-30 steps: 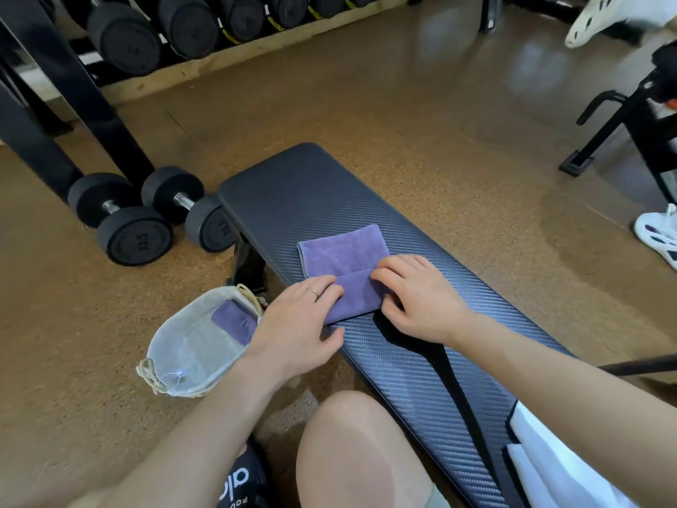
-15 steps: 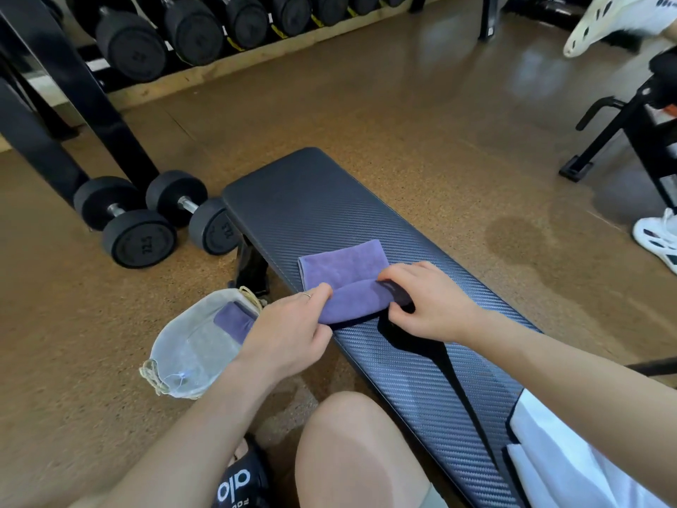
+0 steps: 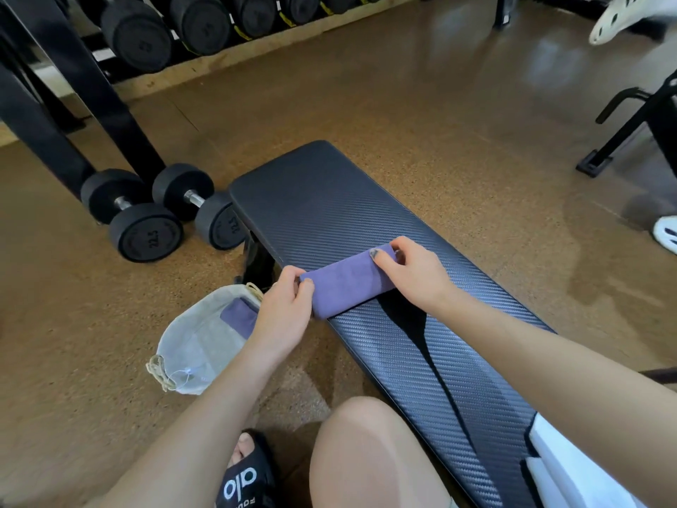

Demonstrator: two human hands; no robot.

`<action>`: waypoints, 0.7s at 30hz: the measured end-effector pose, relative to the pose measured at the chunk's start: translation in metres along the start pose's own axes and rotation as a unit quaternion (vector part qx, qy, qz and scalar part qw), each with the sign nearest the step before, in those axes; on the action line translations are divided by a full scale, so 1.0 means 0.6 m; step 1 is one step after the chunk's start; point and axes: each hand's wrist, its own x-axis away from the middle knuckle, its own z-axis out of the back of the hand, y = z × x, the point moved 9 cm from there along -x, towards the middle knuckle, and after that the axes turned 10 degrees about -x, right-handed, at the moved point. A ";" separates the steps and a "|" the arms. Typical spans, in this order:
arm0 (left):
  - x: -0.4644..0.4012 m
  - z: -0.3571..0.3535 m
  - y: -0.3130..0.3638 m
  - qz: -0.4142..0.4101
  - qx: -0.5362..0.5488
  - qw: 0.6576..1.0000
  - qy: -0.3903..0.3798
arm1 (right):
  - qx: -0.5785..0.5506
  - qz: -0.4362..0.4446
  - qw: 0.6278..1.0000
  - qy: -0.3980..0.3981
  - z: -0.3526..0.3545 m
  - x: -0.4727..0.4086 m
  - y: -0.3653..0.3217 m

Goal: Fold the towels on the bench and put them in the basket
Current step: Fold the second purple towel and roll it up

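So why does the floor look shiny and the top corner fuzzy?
Head view: light bounces off the smooth floor, making pale glare; the white shoe in the top corner is blurred; the wide lens bends the rack; the arms cast dark shadows on the bench.

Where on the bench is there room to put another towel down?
The far end of the bench, beyond the purple towel, is bare. So is the strip between the towel and the white cloth. The middle is crowded: the left hand and right hand hold the towel there.
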 end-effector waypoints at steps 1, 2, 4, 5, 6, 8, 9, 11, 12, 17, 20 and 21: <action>-0.001 -0.001 -0.003 0.017 0.010 1.000 -0.001 | 0.009 -0.007 1.000 0.005 -0.005 -0.005 0.000; -0.004 -0.003 -0.008 0.032 0.021 0.999 -0.005 | 0.018 -0.011 1.000 0.011 -0.009 -0.009 0.000; -0.009 -0.009 -0.020 0.063 0.034 0.997 -0.014 | 0.039 -0.016 0.999 0.024 -0.014 -0.020 0.003; -0.008 -0.010 -0.023 0.080 0.041 0.996 -0.016 | 0.049 -0.021 0.998 0.031 -0.015 -0.024 0.006; -0.010 -0.012 -0.029 0.096 0.050 0.994 -0.015 | 0.057 -0.028 0.997 0.034 -0.016 -0.028 0.008; -0.014 -0.016 -0.040 0.125 0.072 0.990 -0.015 | 0.065 -0.040 0.997 0.033 -0.020 -0.034 0.007; -0.013 -0.017 -0.044 0.144 0.082 0.986 -0.025 | 0.068 -0.041 0.996 0.028 -0.023 -0.034 0.005; -0.012 -0.025 -0.053 0.178 0.126 0.975 -0.047 | 0.067 -0.045 0.997 0.017 -0.026 -0.031 0.001; -0.011 -0.029 -0.053 0.186 0.153 0.969 -0.058 | 0.062 -0.050 0.997 0.013 -0.026 -0.026 0.000; 0.013 -0.034 -0.052 0.238 0.303 0.917 -0.106 | 0.038 -0.067 0.997 -0.010 -0.039 0.006 -0.009; 0.025 -0.011 -0.050 0.224 0.323 0.913 -0.114 | 0.027 -0.084 0.995 -0.045 -0.056 0.028 -0.015; 0.032 0.000 -0.050 0.218 0.324 0.914 -0.112 | 0.021 -0.094 0.993 -0.066 -0.065 0.037 -0.018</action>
